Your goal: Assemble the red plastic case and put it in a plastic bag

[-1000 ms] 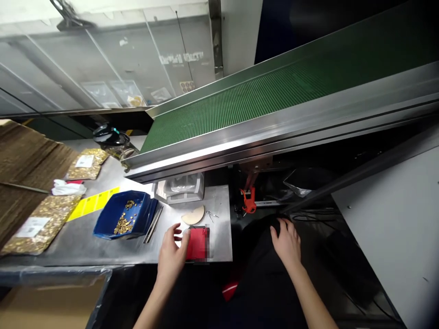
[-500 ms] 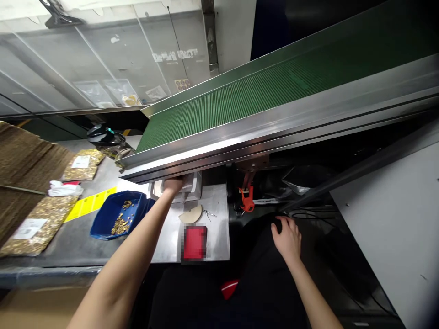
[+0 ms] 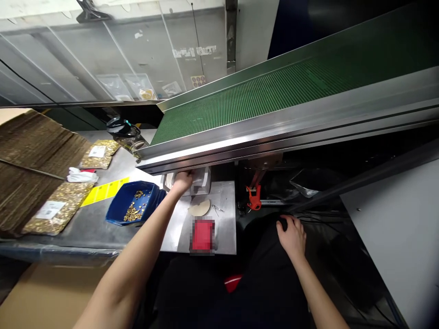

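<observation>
My left hand [image 3: 182,181] reaches far forward under the conveyor's steel edge and rests on a small clear-topped device [image 3: 201,181] at the back of the metal table [image 3: 85,230]; its fingers are curled over the device's top. A blue tray [image 3: 132,208] with small gold parts sits just left of my forearm. A red flat object [image 3: 203,235] and a tan half-disc [image 3: 200,208] lie near the table's front right. My right hand [image 3: 291,235] rests on my dark-clothed lap, fingers loosely spread, holding nothing.
A green conveyor belt [image 3: 260,93] in a steel frame slopes overhead. Bags of gold parts [image 3: 55,211], a yellow label strip [image 3: 104,191], a white cloth [image 3: 82,175] and stacked cardboard [image 3: 27,160] lie at the left. An orange clip [image 3: 254,201] hangs under the conveyor. A grey panel [image 3: 394,228] stands at the right.
My left hand left the red object at the table's front and stretched forward to the small device under the conveyor. My right hand stayed on my lap.
</observation>
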{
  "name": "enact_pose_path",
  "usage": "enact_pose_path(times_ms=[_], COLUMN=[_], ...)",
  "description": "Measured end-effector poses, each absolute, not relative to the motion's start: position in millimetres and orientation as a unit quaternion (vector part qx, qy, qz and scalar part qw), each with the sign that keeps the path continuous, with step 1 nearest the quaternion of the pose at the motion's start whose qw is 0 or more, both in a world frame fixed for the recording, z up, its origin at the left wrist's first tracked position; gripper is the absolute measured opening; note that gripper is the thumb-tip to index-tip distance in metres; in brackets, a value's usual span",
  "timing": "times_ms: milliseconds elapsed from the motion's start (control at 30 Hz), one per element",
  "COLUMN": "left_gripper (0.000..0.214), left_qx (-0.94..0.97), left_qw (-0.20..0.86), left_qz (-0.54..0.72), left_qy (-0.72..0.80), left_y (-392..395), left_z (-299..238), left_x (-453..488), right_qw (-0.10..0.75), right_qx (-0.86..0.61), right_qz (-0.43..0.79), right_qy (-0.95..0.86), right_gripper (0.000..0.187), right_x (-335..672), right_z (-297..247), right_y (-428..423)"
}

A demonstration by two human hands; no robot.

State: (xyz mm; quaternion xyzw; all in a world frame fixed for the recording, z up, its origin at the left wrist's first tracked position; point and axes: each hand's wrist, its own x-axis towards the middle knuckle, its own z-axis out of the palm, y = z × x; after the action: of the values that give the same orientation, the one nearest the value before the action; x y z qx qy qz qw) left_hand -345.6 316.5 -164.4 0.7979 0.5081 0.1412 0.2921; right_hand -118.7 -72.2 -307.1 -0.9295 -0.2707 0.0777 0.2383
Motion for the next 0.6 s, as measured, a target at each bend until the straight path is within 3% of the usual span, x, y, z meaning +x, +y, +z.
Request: enact_pose_path(times_ms=[200, 400, 500, 600], left_gripper=[0.035, 0.044, 0.043, 0.044], left_qx=[0.744, 0.628, 0.594, 0.562], left_qw=[0.399, 0.547, 0.599, 0.624], left_qz=[0.237, 0.290, 0.279, 0.286], left_qy=[0.481, 0.471, 0.460, 0.462], left_y=[242, 166, 136, 114], left_z=[-151, -132, -128, -131], left_x=[-416, -449, -453, -462], right_qw=[0.353, 0.421, 0.320, 0.217], right_qx=[-0.879, -0.685, -0.660, -0.654], right_qz=[0.079, 0.250, 0.304, 0.335], right_qy=[-0.312, -0.539, -0.608, -0.642], right_gripper=[0.039, 0.024, 0.037, 0.033], right_x=[-168, -272, -294, -298], right_z=[-243, -140, -112, -103], right_y=[-66, 18, 51, 48])
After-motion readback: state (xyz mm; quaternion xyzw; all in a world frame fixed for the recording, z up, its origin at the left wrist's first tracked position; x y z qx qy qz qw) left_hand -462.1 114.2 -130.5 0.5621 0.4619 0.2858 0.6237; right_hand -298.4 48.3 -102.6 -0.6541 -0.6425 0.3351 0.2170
